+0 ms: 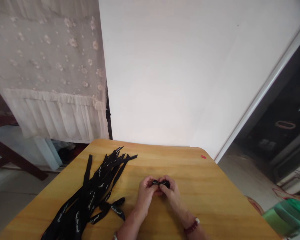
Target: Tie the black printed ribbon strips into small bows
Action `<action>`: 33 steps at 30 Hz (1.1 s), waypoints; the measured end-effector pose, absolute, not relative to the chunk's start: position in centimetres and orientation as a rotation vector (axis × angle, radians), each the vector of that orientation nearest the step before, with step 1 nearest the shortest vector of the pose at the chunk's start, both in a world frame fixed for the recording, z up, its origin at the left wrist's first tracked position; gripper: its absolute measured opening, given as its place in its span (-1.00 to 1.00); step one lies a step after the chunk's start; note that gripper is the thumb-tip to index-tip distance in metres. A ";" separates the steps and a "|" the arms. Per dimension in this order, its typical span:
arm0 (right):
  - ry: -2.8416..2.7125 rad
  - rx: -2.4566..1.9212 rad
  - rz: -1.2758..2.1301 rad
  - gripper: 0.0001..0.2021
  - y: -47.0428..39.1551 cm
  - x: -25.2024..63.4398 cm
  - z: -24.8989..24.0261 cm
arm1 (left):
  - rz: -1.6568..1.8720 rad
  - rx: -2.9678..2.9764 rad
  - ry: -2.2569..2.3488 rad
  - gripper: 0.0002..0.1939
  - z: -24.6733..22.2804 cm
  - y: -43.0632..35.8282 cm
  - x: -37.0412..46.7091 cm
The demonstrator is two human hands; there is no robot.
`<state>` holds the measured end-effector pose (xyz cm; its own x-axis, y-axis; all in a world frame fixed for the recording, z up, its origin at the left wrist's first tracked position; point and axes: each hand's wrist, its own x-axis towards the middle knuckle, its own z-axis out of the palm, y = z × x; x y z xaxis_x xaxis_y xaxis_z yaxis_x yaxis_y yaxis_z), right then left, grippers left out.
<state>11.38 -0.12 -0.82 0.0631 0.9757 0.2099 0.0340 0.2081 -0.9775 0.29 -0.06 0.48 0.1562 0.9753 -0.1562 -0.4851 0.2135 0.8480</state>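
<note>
Two hands (145, 191) pinch apparent ribbon (167, 183); table edge (155, 146) beyond.

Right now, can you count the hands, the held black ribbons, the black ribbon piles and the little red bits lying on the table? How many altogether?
Hands: 2, the left hand and the right hand
Held black ribbon: 1
Black ribbon pile: 1 (its strips overlap too much to count)
Little red bit: 1
Total: 5
</note>
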 end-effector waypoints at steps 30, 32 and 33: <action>-1.304 -1.206 0.926 -0.79 -0.4 11.1 0.2 | 1.260 0.700 0.932 -0.76 0.3 0.2 -0.1; -1.323 -1.209 0.904 -0.83 -0.3 11.1 0.1 | 1.268 0.671 0.902 -0.76 0.2 0.2 -0.1; -1.332 -1.210 0.890 -0.84 -0.2 11.2 0.1 | 1.269 0.654 0.888 -0.76 0.1 0.2 -0.2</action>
<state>11.17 -0.20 0.10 0.0940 0.9708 0.2207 0.1677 0.2031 -0.9647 -0.16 0.18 0.13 0.0579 0.9784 -0.1984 -0.5222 0.1991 0.8293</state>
